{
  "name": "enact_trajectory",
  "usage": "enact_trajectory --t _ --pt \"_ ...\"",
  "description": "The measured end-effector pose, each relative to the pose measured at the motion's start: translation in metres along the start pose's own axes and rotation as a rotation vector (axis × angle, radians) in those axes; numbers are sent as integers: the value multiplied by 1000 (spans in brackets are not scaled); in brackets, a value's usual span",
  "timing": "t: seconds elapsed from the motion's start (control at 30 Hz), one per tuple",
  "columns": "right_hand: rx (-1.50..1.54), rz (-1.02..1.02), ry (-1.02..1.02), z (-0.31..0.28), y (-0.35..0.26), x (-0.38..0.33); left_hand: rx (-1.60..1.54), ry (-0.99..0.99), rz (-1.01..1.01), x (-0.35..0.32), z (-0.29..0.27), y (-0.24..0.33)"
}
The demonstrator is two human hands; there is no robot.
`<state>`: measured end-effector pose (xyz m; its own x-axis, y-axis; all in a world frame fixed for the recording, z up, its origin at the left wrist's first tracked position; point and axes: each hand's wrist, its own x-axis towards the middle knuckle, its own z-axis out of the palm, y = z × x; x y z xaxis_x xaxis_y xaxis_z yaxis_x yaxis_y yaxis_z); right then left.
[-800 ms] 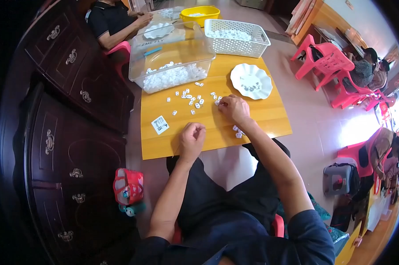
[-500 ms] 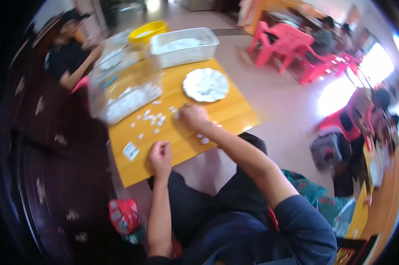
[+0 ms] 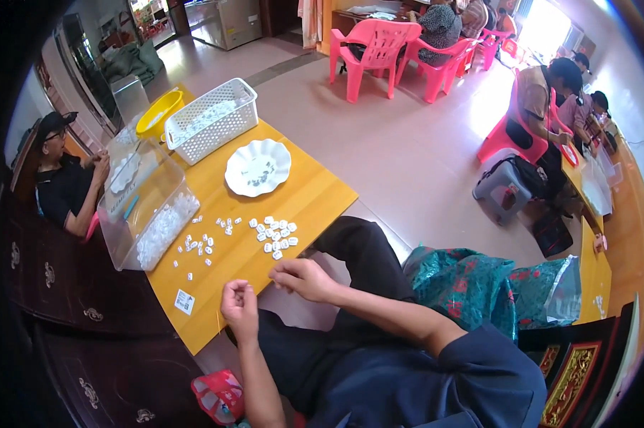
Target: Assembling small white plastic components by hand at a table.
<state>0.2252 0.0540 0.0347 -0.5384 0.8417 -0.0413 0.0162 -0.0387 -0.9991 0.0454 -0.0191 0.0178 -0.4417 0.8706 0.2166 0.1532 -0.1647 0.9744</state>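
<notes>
My left hand (image 3: 240, 308) is closed at the near edge of the yellow wooden table (image 3: 311, 185), fingers curled toward the thumb. Beside it, my right hand (image 3: 304, 278) pinches thumb and fingers together just off the table edge. Whatever either hand holds is too small to make out. Beyond the right hand lies a cluster of small white pieces (image 3: 276, 235). Farther left are scattered smaller white pieces (image 3: 196, 244). A white scalloped plate (image 3: 240, 160) holds small greyish bits. Near my left hand lies a white printed card (image 3: 184, 302).
A clear plastic bin (image 3: 115, 221) with white pieces stands at the table's left. Behind are a white basket (image 3: 218, 135) and yellow bowl (image 3: 154, 128). A person (image 3: 69, 178) sits at far left. Dark drawers (image 3: 72, 285) flank me; a green bag (image 3: 457, 282) lies right.
My right hand has drawn back from among the white pieces to beside my left hand at the near edge. The whole view has shifted, and the earlier blur is gone.
</notes>
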Motion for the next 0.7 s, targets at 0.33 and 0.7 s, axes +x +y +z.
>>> enact_trajectory --t 0.33,0.7 --pt "352 84 17 -22 55 -69 65 -243 -128 -51 44 8" --pt "350 108 46 -40 45 -88 49 -324 -130 -52 69 19"
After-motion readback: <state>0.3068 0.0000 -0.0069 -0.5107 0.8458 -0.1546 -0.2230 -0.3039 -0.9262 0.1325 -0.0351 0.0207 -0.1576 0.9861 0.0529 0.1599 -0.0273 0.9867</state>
